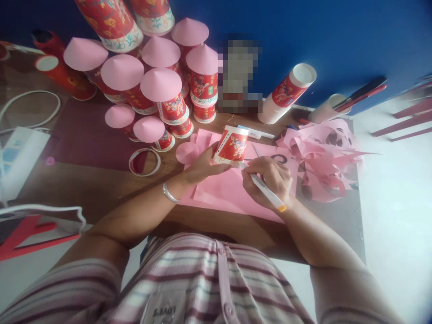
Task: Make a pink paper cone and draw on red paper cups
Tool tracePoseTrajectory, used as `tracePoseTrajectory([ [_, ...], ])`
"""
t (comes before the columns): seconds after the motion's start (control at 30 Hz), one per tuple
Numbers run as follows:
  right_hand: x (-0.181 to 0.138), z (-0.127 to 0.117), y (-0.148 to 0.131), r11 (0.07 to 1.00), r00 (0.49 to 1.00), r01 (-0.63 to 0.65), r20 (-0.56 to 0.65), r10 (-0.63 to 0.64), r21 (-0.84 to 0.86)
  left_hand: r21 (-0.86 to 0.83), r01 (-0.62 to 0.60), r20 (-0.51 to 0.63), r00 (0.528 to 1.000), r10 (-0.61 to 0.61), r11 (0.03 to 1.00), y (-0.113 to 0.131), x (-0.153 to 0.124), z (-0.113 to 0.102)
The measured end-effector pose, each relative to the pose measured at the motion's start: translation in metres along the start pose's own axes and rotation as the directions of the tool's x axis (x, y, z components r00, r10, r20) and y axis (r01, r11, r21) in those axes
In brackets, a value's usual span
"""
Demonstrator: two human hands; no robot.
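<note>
Marker (266,191) with an orange end is sitting in the person's right hand (268,177), fingers curled snugly around it, tip right at the white bottom band of a small red-and-white cup (232,144). The left hand (211,163) has that cup gripped low on its side, held tilted above some pink sheets (219,193) by the middle of the counter's (97,189) near edge. Scissors (284,159) are half hidden behind the right hand, and another pen (258,133) lies just past the cup. From where I'm standing, a big tangle of pink scraps (324,166) is over at the right edge. Bunch of cups in pink cone hats (161,85) crowd the far edge, left of middle, and a pen holder (332,108) is near the far right corner.
</note>
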State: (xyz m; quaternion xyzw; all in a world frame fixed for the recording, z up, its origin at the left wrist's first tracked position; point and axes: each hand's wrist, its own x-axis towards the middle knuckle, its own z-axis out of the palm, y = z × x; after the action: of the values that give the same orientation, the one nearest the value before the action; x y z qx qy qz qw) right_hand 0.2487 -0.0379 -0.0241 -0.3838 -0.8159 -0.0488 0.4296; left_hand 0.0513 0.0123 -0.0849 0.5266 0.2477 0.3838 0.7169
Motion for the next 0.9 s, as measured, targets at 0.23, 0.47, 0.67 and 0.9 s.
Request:
tracePoseTrajectory([
  [0.23,-0.0002,0.0002,-0.0004,0.999,1.000,0.007,0.006,-0.006,-0.034,-0.004,0.008,-0.009,1.000,-0.008,1.000,-0.0020,0.0003,-0.0013],
  [0.47,0.0005,0.0002,0.0009,1.000,1.000,0.026,0.011,-0.026,0.003,-0.004,0.003,-0.007,1.000,-0.003,1.000,0.0026,-0.0001,0.0022],
  [0.67,0.0002,0.0020,-0.0002,0.998,0.999,0.033,-0.002,-0.033,0.044,0.022,0.064,-0.053,0.997,-0.062,0.998,0.0034,-0.0004,0.0021],
  [0.9,-0.0016,0.0026,-0.0007,0.997,0.999,0.028,0.019,-0.029,0.066,0.000,0.075,-0.054,0.996,-0.075,0.997,0.0000,0.0000,0.0000],
])
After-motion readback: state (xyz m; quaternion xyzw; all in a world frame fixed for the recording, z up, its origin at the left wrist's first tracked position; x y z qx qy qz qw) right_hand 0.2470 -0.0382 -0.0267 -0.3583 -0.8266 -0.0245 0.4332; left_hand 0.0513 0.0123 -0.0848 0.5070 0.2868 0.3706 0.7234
